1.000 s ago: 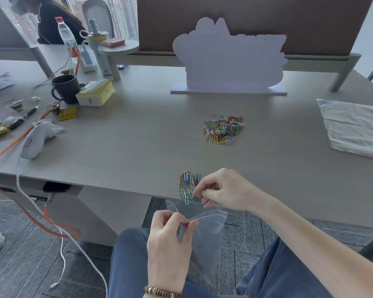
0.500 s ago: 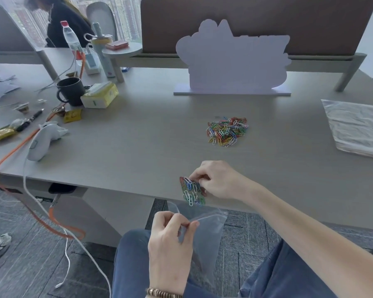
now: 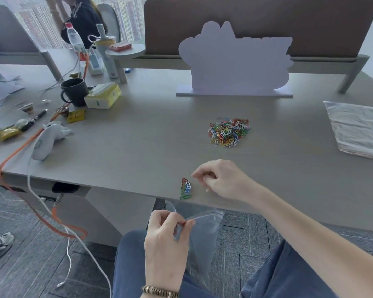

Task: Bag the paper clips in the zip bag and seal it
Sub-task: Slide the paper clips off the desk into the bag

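Observation:
A big pile of coloured paper clips (image 3: pixel 228 132) lies mid-desk. A small cluster of paper clips (image 3: pixel 185 188) rests at the desk's front edge, just above the bag's mouth. My right hand (image 3: pixel 222 179) hovers on the desk just right of that cluster, fingers loosely curled and apart, holding nothing. Below the desk edge, over my lap, my left hand (image 3: pixel 170 237) pinches the near rim of the clear zip bag (image 3: pixel 202 235), whose mouth gapes open. I cannot tell whether any clips are inside the bag.
A white cut-out board (image 3: pixel 235 67) stands at the back of the grey desk (image 3: pixel 138 147). A crumpled silver sheet (image 3: pixel 357 127) lies at the right. At the left are a dark mug (image 3: pixel 74 91), a tissue pack (image 3: pixel 102 96), a white controller (image 3: pixel 44 143) and an orange cable (image 3: pixel 19 147).
My right hand set the small cluster of clips down at the desk edge, let go and drew back to the right. My left hand kept hold of the bag.

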Tool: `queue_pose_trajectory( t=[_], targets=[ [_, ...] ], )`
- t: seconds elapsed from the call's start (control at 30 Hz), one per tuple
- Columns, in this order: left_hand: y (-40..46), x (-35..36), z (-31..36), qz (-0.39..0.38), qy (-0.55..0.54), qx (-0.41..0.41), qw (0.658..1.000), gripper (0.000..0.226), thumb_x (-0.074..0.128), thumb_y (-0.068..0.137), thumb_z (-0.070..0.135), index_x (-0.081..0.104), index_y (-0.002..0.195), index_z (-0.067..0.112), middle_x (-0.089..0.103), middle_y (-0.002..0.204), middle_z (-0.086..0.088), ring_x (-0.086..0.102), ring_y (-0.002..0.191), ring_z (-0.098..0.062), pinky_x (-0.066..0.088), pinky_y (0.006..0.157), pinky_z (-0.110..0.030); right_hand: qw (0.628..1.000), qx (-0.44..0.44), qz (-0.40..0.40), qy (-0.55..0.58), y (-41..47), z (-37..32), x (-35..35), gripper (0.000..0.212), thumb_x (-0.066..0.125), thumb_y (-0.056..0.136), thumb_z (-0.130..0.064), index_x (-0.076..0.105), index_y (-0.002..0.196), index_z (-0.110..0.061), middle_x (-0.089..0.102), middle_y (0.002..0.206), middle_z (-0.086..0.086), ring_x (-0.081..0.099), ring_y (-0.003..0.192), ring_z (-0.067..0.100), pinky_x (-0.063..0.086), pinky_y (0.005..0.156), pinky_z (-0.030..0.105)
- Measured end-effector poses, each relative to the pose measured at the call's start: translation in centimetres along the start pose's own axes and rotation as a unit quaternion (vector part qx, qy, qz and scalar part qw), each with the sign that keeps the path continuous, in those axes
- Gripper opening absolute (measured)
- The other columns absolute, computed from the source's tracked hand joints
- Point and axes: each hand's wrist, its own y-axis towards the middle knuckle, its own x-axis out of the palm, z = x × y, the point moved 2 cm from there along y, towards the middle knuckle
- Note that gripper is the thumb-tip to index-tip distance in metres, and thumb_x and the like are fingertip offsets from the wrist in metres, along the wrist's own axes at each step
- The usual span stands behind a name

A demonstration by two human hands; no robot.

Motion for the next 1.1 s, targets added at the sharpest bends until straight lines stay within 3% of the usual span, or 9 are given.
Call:
queue_pose_trajectory(
  t=[0.13, 0.2, 0.3, 0.53, 0.63, 0.73, 0.83, 0.97, 1.1],
  targets=[
    [0.0, -0.1, 0.1, -0.002, 0.001, 0.003, 1.0, 0.023, 0.084, 0.069, 0.028, 0.062, 0.063, 0.023, 0.051, 0.082, 0.013, 0.056, 0.065, -0.006, 0.046, 0.057, -0.021, 0.997, -0.033, -0.032, -0.059, 2.0, -0.3, 1.0, 0.04, 0.044, 0.095, 0.003, 0.071, 0.12, -0.015, 0.065, 0.116, 0.002, 0.058, 0.101, 0.014, 0.036, 0.087, 0.014],
    [0.0, -0.2, 0.0, -0.001, 0.003, 0.011, 1.0, 0.023, 0.084, 0.069, 0.028, 0.062, 0.063, 0.024, 0.051, 0.081, 0.013, 0.055, 0.064, -0.006, 0.046, 0.057, -0.021, 0.996, -0.043, -0.05, -0.065, 2.3, -0.2, 1.5, 0.04, 0.045, 0.095, 0.003, 0.074, 0.114, -0.016, 0.064, 0.116, 0.001, 0.06, 0.109, 0.017, 0.04, 0.092, 0.019],
    [0.1, -0.2, -0.1, 0.003, 0.003, 0.024, 1.0, 0.025, 0.085, 0.067, 0.028, 0.061, 0.062, 0.026, 0.051, 0.08, 0.013, 0.052, 0.063, -0.006, 0.044, 0.058, -0.016, 0.993, -0.068, -0.07, -0.069, 1.7, -0.4, 1.6, 0.038, 0.047, 0.094, 0.0, 0.077, 0.11, -0.019, 0.064, 0.112, -0.001, 0.061, 0.107, 0.015, 0.045, 0.097, 0.026],
    [0.1, -0.3, -0.2, 0.0, 0.005, 0.027, 1.0, 0.025, 0.085, 0.067, 0.03, 0.061, 0.063, 0.027, 0.051, 0.08, 0.013, 0.053, 0.06, -0.003, 0.046, 0.054, -0.019, 0.989, -0.08, -0.122, -0.018, -1.1, -0.8, 1.6, 0.038, 0.052, 0.09, 0.002, 0.081, 0.098, -0.021, 0.064, 0.095, -0.013, 0.062, 0.085, 0.0, 0.043, 0.075, 0.008],
    [0.1, -0.3, -0.2, 0.001, 0.009, 0.024, 1.0, 0.025, 0.085, 0.067, 0.03, 0.061, 0.062, 0.026, 0.051, 0.08, 0.013, 0.053, 0.061, -0.003, 0.046, 0.055, -0.022, 0.991, -0.063, -0.12, 0.001, -1.4, -0.5, 0.9, 0.038, 0.052, 0.088, 0.002, 0.081, 0.096, -0.021, 0.067, 0.093, -0.012, 0.061, 0.082, -0.001, 0.044, 0.073, 0.009],
    [0.1, -0.2, 0.0, -0.003, 0.009, 0.024, 1.0, 0.025, 0.084, 0.068, 0.03, 0.061, 0.062, 0.026, 0.05, 0.08, 0.014, 0.053, 0.061, -0.005, 0.046, 0.054, -0.022, 0.997, -0.037, -0.06, 0.04, -0.7, 0.7, -0.7, 0.03, 0.057, 0.09, 0.0, 0.08, 0.097, -0.018, 0.072, 0.089, -0.007, 0.064, 0.075, -0.001, 0.05, 0.071, 0.014],
    [-0.2, 0.0, 0.2, -0.01, 0.004, 0.029, 1.0, 0.025, 0.083, 0.069, 0.03, 0.059, 0.062, 0.028, 0.05, 0.08, 0.015, 0.053, 0.066, -0.007, 0.042, 0.054, -0.014, 0.993, 0.019, 0.05, 0.103, 0.6, 3.4, -2.9, 0.025, 0.059, 0.091, 0.0, 0.079, 0.098, -0.015, 0.073, 0.083, -0.003, 0.062, 0.069, 0.003, 0.049, 0.067, 0.018],
    [-0.4, 0.7, 0.6, -0.026, -0.001, 0.03, 0.999, 0.026, 0.083, 0.069, 0.03, 0.058, 0.062, 0.029, 0.05, 0.081, 0.016, 0.053, 0.068, -0.005, 0.04, 0.054, -0.01, 0.969, 0.071, 0.226, 0.064, 3.0, 7.9, -5.7, 0.021, 0.061, 0.092, -0.01, 0.076, 0.102, -0.021, 0.071, 0.1, -0.001, 0.065, 0.09, 0.014, 0.049, 0.089, 0.03],
    [-0.6, 1.4, 1.3, -0.034, -0.014, 0.022, 0.999, 0.026, 0.083, 0.07, 0.03, 0.058, 0.062, 0.028, 0.051, 0.083, 0.014, 0.055, 0.07, -0.007, 0.045, 0.056, -0.017, 0.953, 0.104, 0.283, -0.031, 5.6, 11.2, -7.8, 0.03, 0.061, 0.093, -0.028, 0.069, 0.119, -0.016, 0.062, 0.122, 0.011, 0.053, 0.122, 0.025, 0.037, 0.104, 0.034]
  ],
)
